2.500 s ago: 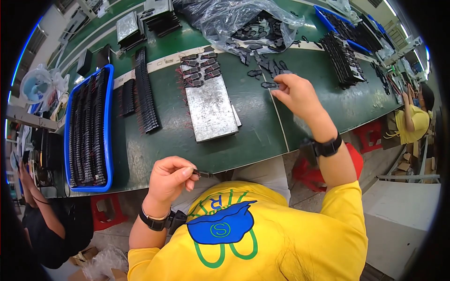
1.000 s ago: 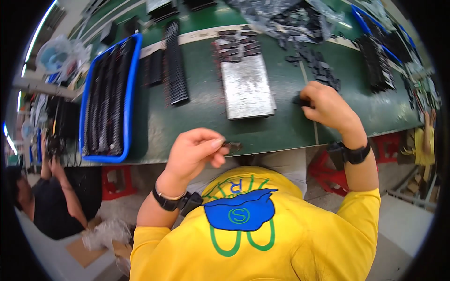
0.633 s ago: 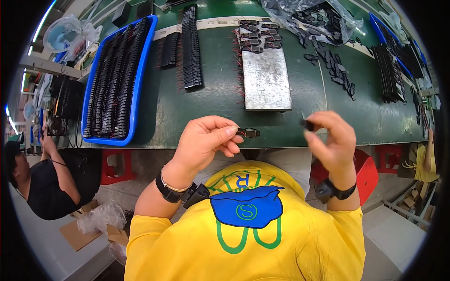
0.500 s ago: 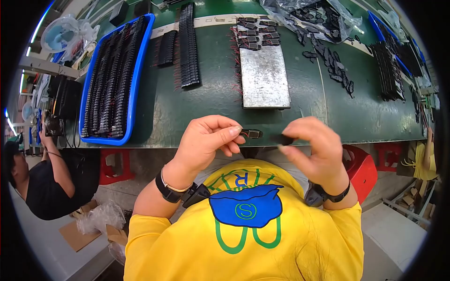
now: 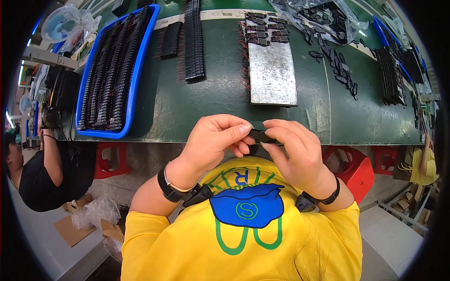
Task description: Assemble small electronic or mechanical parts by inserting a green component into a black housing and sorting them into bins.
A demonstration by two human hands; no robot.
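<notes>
Just in front of my shirt, at the table's near edge, both hands meet at a small black part. My left hand pinches its left end between thumb and fingertips. From the other side, my right hand grips the right end, thumb below and fingers above. A dark flat piece covers the top; the wired frame under it is hidden now. Beyond my hands lies a silvery metal plate, its far end covered with several small black wired parts whose red leads hang over the left edge.
A blue tray of tightly packed black parts stands at left, beside rows of black parts. Loose black pieces trail from a clear plastic bag. Black stacks stand far right. Another person sits at left, near red stools.
My right hand has moved left, bringing a black piece onto the wired part in my left hand. The view has shifted slightly; the left hand remains pinched.
</notes>
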